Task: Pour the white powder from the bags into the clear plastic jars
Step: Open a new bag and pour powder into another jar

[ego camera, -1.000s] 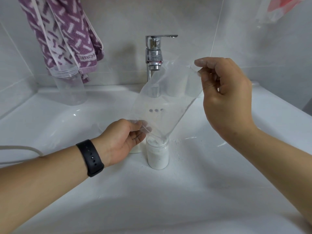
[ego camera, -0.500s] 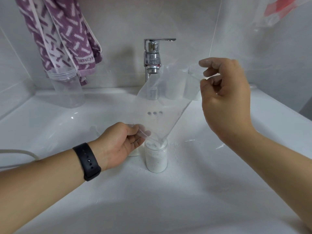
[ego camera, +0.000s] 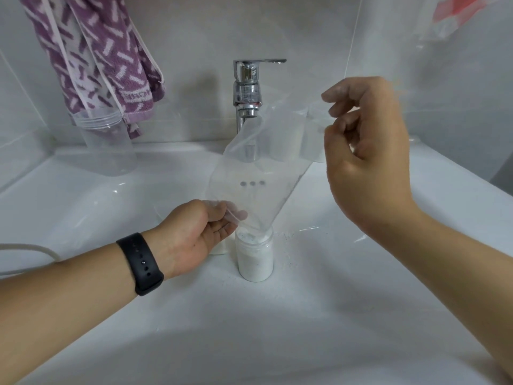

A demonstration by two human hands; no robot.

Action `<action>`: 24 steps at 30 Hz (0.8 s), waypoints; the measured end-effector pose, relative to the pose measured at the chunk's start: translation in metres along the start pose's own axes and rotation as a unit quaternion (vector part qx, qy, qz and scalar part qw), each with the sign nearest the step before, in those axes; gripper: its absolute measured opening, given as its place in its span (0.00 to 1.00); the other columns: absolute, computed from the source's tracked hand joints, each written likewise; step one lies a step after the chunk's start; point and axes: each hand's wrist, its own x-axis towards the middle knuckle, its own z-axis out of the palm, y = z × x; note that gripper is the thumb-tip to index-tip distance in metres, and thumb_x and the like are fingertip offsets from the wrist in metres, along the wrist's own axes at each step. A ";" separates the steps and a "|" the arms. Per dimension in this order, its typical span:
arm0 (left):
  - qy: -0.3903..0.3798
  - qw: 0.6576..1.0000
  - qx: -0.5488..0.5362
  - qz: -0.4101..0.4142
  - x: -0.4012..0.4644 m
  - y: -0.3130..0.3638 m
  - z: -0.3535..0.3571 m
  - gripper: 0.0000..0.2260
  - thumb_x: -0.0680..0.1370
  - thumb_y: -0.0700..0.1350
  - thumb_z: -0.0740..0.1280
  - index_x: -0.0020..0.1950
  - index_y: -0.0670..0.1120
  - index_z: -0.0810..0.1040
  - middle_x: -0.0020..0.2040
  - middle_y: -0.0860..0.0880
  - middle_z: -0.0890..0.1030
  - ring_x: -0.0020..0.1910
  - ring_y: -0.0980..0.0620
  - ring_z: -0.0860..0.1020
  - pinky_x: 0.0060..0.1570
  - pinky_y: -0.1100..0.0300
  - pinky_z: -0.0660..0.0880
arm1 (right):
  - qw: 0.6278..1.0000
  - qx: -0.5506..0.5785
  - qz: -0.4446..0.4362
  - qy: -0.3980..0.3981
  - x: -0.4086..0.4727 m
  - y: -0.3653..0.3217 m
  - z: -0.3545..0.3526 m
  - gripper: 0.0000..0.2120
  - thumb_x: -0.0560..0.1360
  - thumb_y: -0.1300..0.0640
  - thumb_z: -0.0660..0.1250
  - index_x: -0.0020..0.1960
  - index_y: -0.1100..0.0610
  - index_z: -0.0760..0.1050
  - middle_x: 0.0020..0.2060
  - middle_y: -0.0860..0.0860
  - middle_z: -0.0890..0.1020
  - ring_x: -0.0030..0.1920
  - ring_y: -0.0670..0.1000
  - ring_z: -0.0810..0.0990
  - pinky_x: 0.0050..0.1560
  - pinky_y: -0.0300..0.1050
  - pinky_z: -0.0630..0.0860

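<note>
A clear plastic bag hangs tilted, its lower corner inside the mouth of a small clear jar nearly full of white powder. The bag looks almost empty. My left hand pinches the bag's lower left edge beside the jar. My right hand is raised at the bag's upper right corner with its fingers curled; whether they still pinch the corner is unclear. A second small jar of white powder stands behind my left hand, mostly hidden.
All of this sits in a white sink basin with spilled powder specks right of the jar. A chrome tap stands behind. A larger empty clear jar and a purple towel are at the back left.
My right hand's fingers have loosened and shifted at the bag's top corner. The bag's upper edge has sagged a little. My left hand and the jar stay put.
</note>
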 end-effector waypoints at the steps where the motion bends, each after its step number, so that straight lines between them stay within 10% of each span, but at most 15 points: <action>1: 0.001 1.000 0.002 0.001 0.000 0.000 0.000 0.11 0.83 0.33 0.57 0.58 0.33 0.78 0.56 0.36 0.84 0.45 0.53 0.85 0.48 0.61 0.77 | 1.000 -0.002 0.004 0.001 0.001 0.000 0.000 0.24 0.71 0.76 0.57 0.57 0.51 0.70 0.53 0.50 0.75 0.46 0.43 0.73 0.47 0.35 0.69; 16: -0.008 0.999 0.008 0.039 0.001 0.001 0.002 0.09 0.84 0.35 0.59 0.58 0.35 0.78 0.57 0.37 0.83 0.43 0.54 0.85 0.47 0.62 0.79 | 0.997 0.002 0.032 0.067 0.001 0.005 -0.002 0.23 0.71 0.75 0.55 0.55 0.51 0.69 0.52 0.49 0.74 0.46 0.47 0.73 0.48 0.39 0.71; 21: -0.006 0.999 0.026 0.044 -0.002 0.006 -0.001 0.07 0.83 0.36 0.61 0.52 0.38 0.79 0.48 0.41 0.81 0.46 0.50 0.82 0.48 0.59 0.78 | 0.994 -0.046 0.098 0.011 -0.002 0.013 0.000 0.21 0.71 0.72 0.58 0.55 0.51 0.75 0.52 0.46 0.74 0.47 0.42 0.73 0.48 0.30 0.67; 24: -0.020 0.998 0.016 0.060 -0.010 0.013 -0.002 0.06 0.83 0.39 0.63 0.54 0.40 0.79 0.44 0.45 0.79 0.40 0.52 0.80 0.44 0.60 0.77 | 0.986 -0.128 0.021 -0.107 -0.003 0.012 -0.002 0.19 0.68 0.61 0.61 0.56 0.49 0.79 0.56 0.43 0.75 0.57 0.48 0.70 0.58 0.43 0.64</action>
